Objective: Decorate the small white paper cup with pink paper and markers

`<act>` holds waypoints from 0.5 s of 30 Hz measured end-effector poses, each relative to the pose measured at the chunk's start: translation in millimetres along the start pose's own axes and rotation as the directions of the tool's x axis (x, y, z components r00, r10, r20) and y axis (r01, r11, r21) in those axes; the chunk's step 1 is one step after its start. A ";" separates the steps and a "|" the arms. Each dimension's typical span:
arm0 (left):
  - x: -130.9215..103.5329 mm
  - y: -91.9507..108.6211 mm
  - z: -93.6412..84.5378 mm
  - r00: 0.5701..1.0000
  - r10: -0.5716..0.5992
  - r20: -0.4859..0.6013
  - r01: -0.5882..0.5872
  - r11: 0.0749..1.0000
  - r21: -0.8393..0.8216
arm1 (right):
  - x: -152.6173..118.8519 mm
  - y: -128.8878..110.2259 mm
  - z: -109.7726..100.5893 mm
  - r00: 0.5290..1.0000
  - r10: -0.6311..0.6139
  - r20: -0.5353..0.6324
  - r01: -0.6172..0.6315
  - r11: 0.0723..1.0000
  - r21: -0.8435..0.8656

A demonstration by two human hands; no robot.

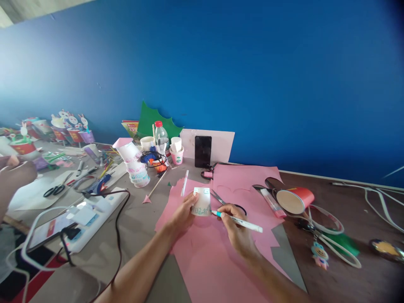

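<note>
My left hand point(187, 209) grips a white paper cup point(202, 200) by its left side, thumb on the front. The cup has its wider end toward me and bears teal drawn marks along that lower part. In my right hand point(235, 229) is a white marker point(246, 224) with a teal end, its tip at or very near the cup's lower right edge. Beneath both hands lies pink paper point(202, 261). Scissors point(217, 196) rest on it just beyond my right hand, one handle loop partly hidden. A capped white pen point(184, 183) lies beyond my left hand.
A tower of decorated cups point(136, 165), a bottle point(161, 136) and a propped phone point(203, 151) stand behind. A power strip point(97, 219) with cables is at left, beside another person's hand point(14, 174). A red cup point(295, 200) lies on its side at right.
</note>
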State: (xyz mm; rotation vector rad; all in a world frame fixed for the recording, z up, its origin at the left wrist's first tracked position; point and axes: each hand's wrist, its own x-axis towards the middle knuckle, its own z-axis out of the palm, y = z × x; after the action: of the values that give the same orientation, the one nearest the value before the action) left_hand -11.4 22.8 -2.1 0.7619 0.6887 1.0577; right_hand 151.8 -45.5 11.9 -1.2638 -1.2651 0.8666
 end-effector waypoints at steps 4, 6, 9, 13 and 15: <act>0.4 -0.7 -1.1 1.000 0.005 -0.006 -0.005 1.000 0.019 | -1.1 0.1 0.2 1.000 -0.010 -0.005 0.010 1.000 0.002; 0.4 -1.4 -2.5 1.000 0.006 -0.003 -0.006 1.000 0.020 | -1.3 -1.6 0.5 1.000 -0.012 -0.007 0.012 1.000 0.006; 0.4 -1.9 -4.0 1.000 0.006 0.001 -0.006 1.000 0.025 | -1.2 -5.1 0.8 1.000 -0.016 0.002 0.016 1.000 0.015; 0.8 -1.7 -4.3 1.000 0.012 -0.001 -0.012 0.999 0.037 | -1.1 -6.5 1.1 1.000 -0.014 0.017 0.013 1.000 0.027; 0.7 -1.3 -3.6 1.000 0.010 -0.003 -0.010 0.999 0.041 | -1.3 -5.0 1.1 1.000 -0.012 0.020 0.011 0.999 0.034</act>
State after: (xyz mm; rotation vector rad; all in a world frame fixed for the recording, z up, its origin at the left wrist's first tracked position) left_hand -13.3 23.8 -5.2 0.7996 0.7117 1.0565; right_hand 149.7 -47.4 16.4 -1.2224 -1.2675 0.8908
